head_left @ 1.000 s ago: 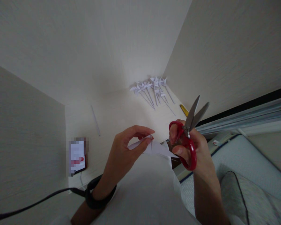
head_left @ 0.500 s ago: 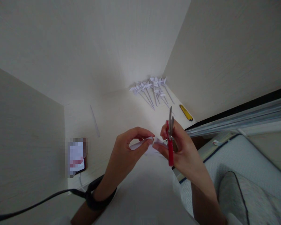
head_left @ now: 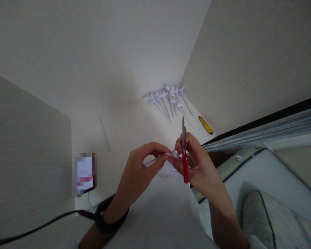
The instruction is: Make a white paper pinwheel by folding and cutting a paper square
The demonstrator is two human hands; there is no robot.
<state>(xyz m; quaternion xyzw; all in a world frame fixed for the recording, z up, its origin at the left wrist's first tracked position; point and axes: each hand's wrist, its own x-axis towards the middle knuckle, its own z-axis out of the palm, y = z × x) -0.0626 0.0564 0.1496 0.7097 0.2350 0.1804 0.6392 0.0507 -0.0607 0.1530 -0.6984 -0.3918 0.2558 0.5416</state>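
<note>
My left hand (head_left: 138, 169) pinches a small folded piece of white paper (head_left: 166, 166) between thumb and fingers, held in the air above the desk. My right hand (head_left: 197, 166) grips red-handled scissors (head_left: 184, 152), blades closed and pointing up, seen edge-on. The right fingertips also touch the paper right next to the left fingertips. A dark band with a black cable wraps my left wrist (head_left: 109, 216).
Several finished white paper pinwheels on sticks (head_left: 168, 98) lie at the desk's far corner. A yellow utility knife (head_left: 206, 125) sits to their right, a thin white stick (head_left: 105, 133) to the left, a phone (head_left: 85, 173) at the near left. Walls enclose the desk.
My right hand turned the scissors from blades spread and facing me to closed and edge-on, and moved left until its fingers met the paper. The left hand stayed nearly still.
</note>
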